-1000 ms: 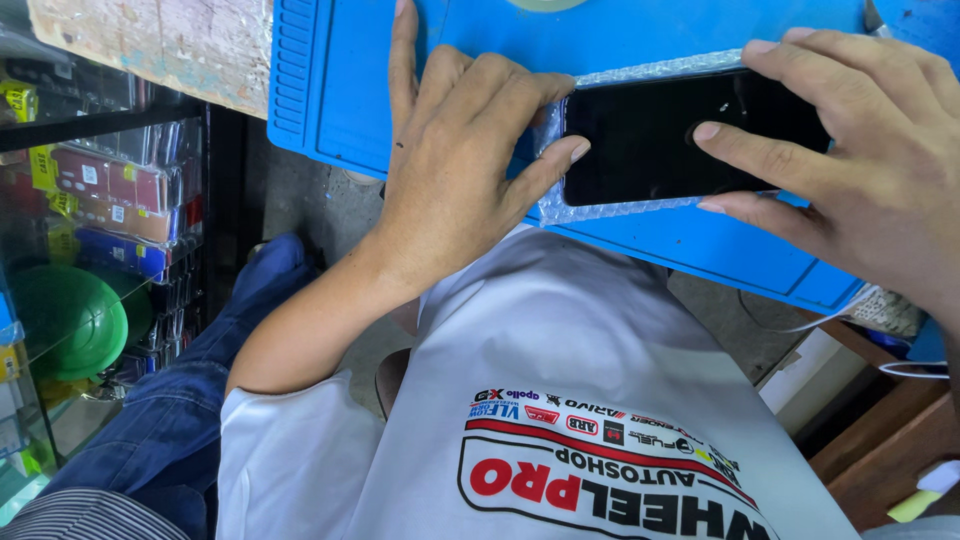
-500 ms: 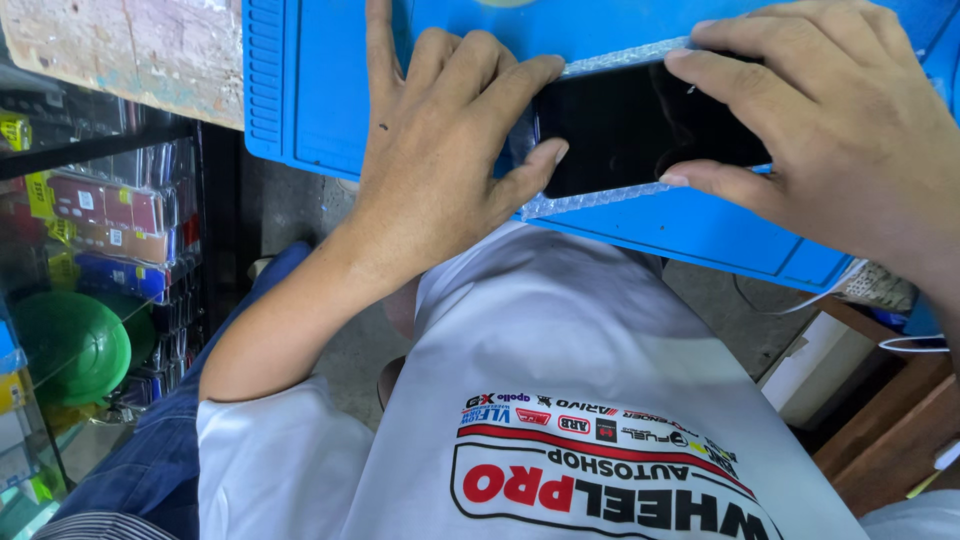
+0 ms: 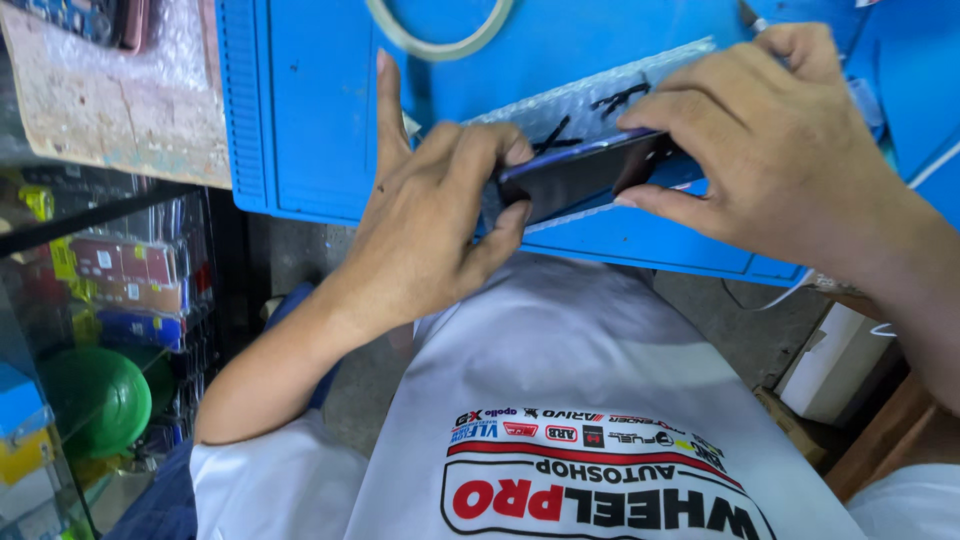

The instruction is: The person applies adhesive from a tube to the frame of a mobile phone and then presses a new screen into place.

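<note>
Both hands are pinching a dark phone: left hand gripping one end, right hand the other. Keeping it tilted just above the blue mat is probably steadying it.

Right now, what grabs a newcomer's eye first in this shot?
The two hands: the left hand and right hand grip a dark phone by its ends, tilted up over a bright blue mat at the top of the picture. A sheet of bubble wrap lies on the mat behind the phone. A ring of tape sits at the top edge.
</note>
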